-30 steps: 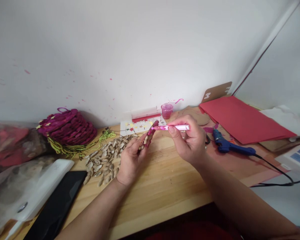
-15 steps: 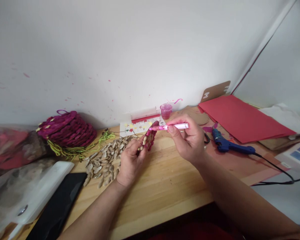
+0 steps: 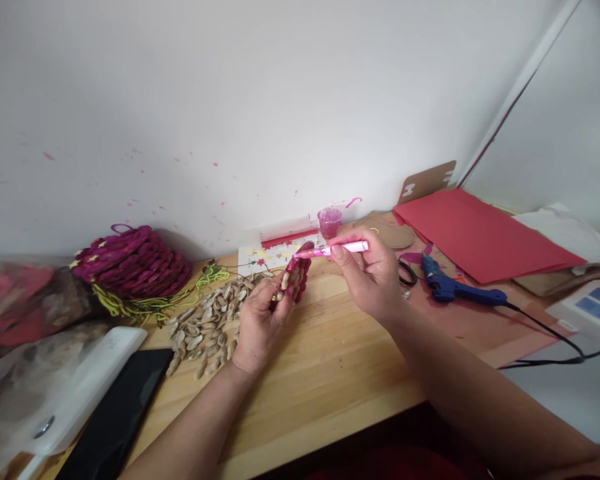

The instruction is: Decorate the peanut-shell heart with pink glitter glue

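Note:
My left hand (image 3: 263,313) is closed on the lower edge of a small piece covered with peanut shells (image 3: 296,280), held tilted above the table. Part of it is painted magenta, and part near my fingers is bare tan shell. In my right hand (image 3: 370,273) is a paintbrush (image 3: 343,249) with a white, paint-smeared handle, gripped between thumb and fingers. Its magenta tip touches the upper left edge of the piece. Behind the brush stands a clear cup of magenta paint (image 3: 329,221). Loose peanut shells (image 3: 207,323) lie left of my left hand.
A stack of magenta shell-covered pieces (image 3: 135,263) with yellow-green cords sits at the left. Nearer are a black phone (image 3: 125,407) and a white device (image 3: 90,393). On the right lie a blue glue gun (image 3: 460,291) with its cable, red sheets (image 3: 485,233) and black-handled scissors (image 3: 407,273).
The brush tip has shifted slightly left and down along the edge of the shell-covered piece. Both hands keep their hold, and the whole view has moved a little.

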